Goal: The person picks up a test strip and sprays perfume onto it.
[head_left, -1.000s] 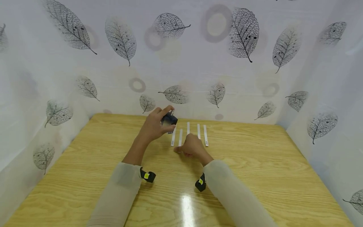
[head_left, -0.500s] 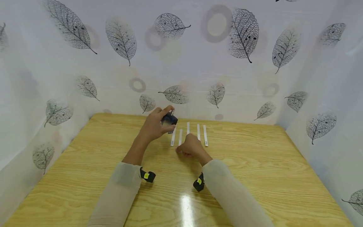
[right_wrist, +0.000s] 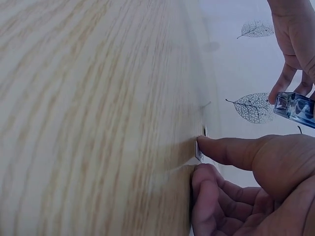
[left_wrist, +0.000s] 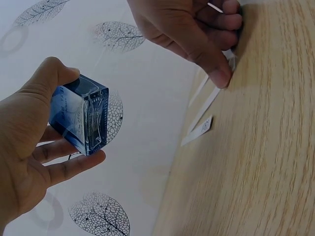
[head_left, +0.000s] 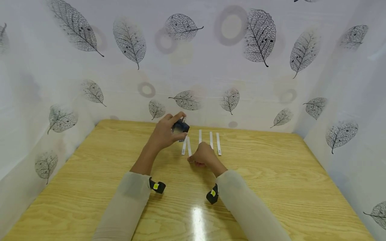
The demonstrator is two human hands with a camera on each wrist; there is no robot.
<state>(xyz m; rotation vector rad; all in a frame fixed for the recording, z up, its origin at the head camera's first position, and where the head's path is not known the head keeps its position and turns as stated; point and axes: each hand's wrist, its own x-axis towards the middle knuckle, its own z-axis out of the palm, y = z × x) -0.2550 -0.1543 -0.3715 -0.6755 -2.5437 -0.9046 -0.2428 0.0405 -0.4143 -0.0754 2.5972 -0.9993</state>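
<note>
Left hand [head_left: 164, 132] gripping a boxy blue glass bottle [head_left: 181, 128], right hand [head_left: 205, 154] pinching the near end of a narrow white paper strip [head_left: 189, 147] at the bottle's near right, three similar strips [head_left: 218, 144] farther right, yellowish wood-grain table [head_left: 271, 174] beneath it.

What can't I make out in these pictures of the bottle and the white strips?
Middle strip: in the head view, its near end is hidden by the right hand.
Rightmost strip: in the head view, its printing is too small to read.
Blue bottle: in the right wrist view, the picture's right edge cuts it off.
</note>
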